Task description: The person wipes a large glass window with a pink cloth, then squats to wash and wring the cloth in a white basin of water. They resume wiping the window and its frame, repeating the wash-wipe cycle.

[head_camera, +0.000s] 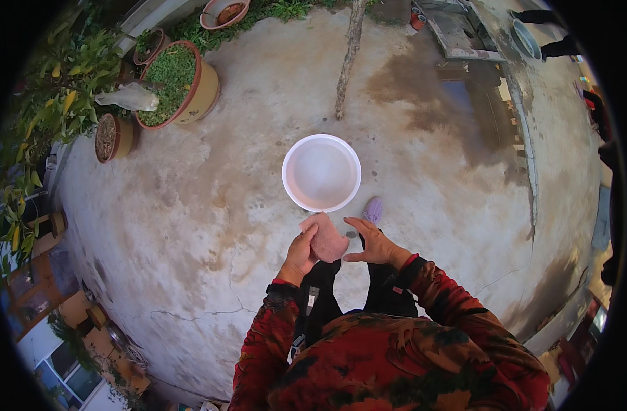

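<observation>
My left hand (pixel 302 255) grips a folded pink cloth (pixel 326 239), thumb on top, in front of my legs. Just to the right of the cloth is my right hand (pixel 373 244), its thumb and fingers spread and nothing between them. A round white basin (pixel 321 207) rests on the concrete ground beyond the cloth. Its inside looks pale and slightly cloudy; whether it holds water I cannot tell. One lilac shoe (pixel 373 209) shows near the basin's right front side.
A thin tree trunk (pixel 348 56) rises beyond the basin. Large planters (pixel 200 95) and leafy branches (pixel 62 77) line the left. At the upper right, a puddle (pixel 460 103) lies below a low concrete trough (pixel 472 53). Another person's legs (pixel 560 49) stand by a metal basin (pixel 525 41).
</observation>
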Demonstrator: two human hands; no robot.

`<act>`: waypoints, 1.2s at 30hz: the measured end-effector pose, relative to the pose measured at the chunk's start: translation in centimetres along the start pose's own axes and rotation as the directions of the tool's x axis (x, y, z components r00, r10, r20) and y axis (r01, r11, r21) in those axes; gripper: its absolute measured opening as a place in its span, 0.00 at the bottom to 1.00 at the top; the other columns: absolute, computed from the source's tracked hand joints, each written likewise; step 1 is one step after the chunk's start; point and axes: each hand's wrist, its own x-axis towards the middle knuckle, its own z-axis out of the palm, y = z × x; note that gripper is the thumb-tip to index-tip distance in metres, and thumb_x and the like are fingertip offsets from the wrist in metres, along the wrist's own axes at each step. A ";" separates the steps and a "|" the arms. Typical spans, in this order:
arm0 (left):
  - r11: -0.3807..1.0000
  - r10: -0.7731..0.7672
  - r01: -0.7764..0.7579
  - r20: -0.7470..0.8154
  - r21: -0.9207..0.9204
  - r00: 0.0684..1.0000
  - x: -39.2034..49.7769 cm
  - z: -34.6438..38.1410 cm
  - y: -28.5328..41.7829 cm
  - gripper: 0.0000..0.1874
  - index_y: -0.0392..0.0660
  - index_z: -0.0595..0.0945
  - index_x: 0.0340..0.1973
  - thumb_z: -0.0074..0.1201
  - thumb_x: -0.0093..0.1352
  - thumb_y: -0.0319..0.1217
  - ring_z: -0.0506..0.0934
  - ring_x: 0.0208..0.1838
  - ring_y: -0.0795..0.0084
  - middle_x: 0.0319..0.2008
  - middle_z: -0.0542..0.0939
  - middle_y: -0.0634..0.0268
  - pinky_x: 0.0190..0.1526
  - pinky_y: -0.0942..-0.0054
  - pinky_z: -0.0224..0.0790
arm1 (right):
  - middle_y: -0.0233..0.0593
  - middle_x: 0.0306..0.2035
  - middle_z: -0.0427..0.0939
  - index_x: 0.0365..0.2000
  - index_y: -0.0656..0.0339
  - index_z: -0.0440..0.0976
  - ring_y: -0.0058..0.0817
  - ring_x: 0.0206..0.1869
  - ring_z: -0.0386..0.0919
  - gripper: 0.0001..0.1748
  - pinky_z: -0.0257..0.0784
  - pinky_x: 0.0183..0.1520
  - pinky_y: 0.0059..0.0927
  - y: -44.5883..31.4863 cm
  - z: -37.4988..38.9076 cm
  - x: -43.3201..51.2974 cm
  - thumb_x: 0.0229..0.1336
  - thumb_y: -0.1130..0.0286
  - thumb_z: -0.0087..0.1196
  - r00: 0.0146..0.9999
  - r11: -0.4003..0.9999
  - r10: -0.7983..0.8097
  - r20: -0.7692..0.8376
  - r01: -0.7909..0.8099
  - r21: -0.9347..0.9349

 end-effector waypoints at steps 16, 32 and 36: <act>0.949 0.227 -0.152 -0.262 0.278 0.938 27.8 -12.0 -1.4 0.17 0.42 0.72 0.46 0.56 0.68 0.37 0.78 0.44 0.70 0.43 0.78 0.62 0.45 0.67 0.74 | 0.35 0.35 0.77 0.43 0.64 0.70 0.22 0.35 0.75 0.20 0.73 0.37 0.26 22.1 7.9 20.1 0.53 0.65 0.61 0.889 0.395 0.456 0.050 -0.252 0.883; 0.540 0.434 0.027 -0.305 0.841 0.848 49.9 -29.0 -2.1 0.24 0.47 0.74 0.47 0.63 0.58 0.37 0.74 0.48 0.65 0.41 0.76 0.58 0.44 0.62 0.71 | 0.52 0.42 0.76 0.49 0.61 0.69 0.48 0.44 0.77 0.26 0.73 0.46 0.41 39.3 12.6 41.0 0.52 0.59 0.58 0.835 0.952 0.078 -0.544 -0.224 -0.207; 0.024 0.514 0.141 -0.133 0.990 0.847 49.9 -27.5 -4.1 0.26 0.49 0.73 0.49 0.62 0.57 0.39 0.68 0.58 0.53 0.52 0.69 0.52 0.57 0.56 0.64 | 0.52 0.40 0.75 0.41 0.61 0.73 0.49 0.42 0.76 0.18 0.73 0.45 0.44 39.5 14.1 42.9 0.52 0.60 0.55 0.923 0.908 0.008 -0.384 -0.167 -0.384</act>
